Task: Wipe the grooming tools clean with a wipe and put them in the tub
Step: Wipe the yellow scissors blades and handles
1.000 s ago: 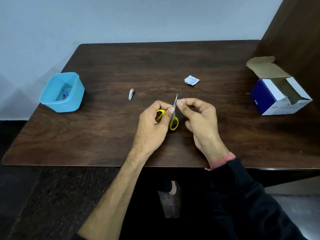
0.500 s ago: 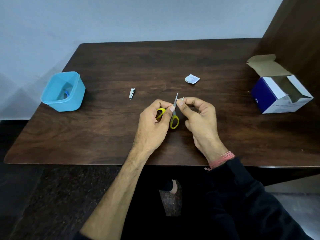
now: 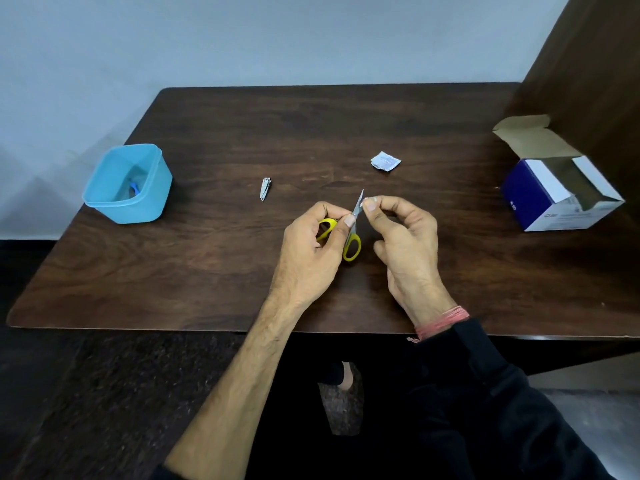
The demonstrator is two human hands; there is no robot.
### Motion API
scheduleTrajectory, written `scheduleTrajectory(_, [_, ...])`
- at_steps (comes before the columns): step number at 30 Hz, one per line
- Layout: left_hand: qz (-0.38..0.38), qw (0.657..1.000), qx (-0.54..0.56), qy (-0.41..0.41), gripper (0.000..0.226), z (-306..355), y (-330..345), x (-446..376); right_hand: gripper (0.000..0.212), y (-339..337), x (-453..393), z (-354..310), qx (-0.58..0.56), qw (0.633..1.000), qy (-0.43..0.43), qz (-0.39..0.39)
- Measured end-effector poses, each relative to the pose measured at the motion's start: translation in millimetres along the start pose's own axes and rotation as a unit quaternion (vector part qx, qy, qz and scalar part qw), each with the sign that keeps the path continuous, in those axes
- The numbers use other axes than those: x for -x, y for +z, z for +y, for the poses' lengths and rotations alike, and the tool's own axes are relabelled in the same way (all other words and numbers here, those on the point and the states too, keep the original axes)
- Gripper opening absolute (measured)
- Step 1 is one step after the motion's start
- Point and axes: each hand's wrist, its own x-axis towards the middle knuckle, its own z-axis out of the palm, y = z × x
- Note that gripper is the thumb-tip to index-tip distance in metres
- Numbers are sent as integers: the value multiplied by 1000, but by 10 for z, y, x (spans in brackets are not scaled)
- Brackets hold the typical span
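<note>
My left hand [image 3: 310,252] grips small yellow-handled scissors [image 3: 352,244] just above the table, blades pointing away from me. My right hand [image 3: 403,237] pinches a small white wipe [image 3: 366,199] against the blade tip with thumb and forefinger. A silver nail clipper [image 3: 265,188] lies on the table to the left of my hands. The light blue tub [image 3: 104,199] stands at the table's left edge with a blue item inside it.
A torn white wipe wrapper [image 3: 385,161] lies beyond my hands. An open blue and white cardboard box [image 3: 540,202] sits at the right, by a dark wooden side panel [image 3: 595,64]. The dark wooden table [image 3: 207,271] ends just under my wrists.
My hands have stayed in place; the right fingers with the wipe have slid slightly along the blade toward its tip. The view has shifted a little.
</note>
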Motion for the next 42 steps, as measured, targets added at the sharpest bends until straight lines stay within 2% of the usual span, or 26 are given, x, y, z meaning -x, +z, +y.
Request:
scheduleTrajectory(7, [-3,1000,5,0,12,-4,10,-5,5,24,44,-57,-43,998,35,5])
scheduleTrajectory(12, [15,999,34,-10,15,-36,-36,9,4,32,34,-88,-132,989,31,66])
scheduleTrajectory(21, [42,996,76,-14,15,-57,-74,-11,9,12,43,-40,-61,997,-3,-39])
scheduleTrajectory(29, [19,997,71,2,13,-42,-75,9,18,-36,34,-56,-63,996,4,-66])
scheduleTrajectory(42, [16,997,78,6,13,-32,-57,3,19,-29,17,-41,-62,996,5,-64])
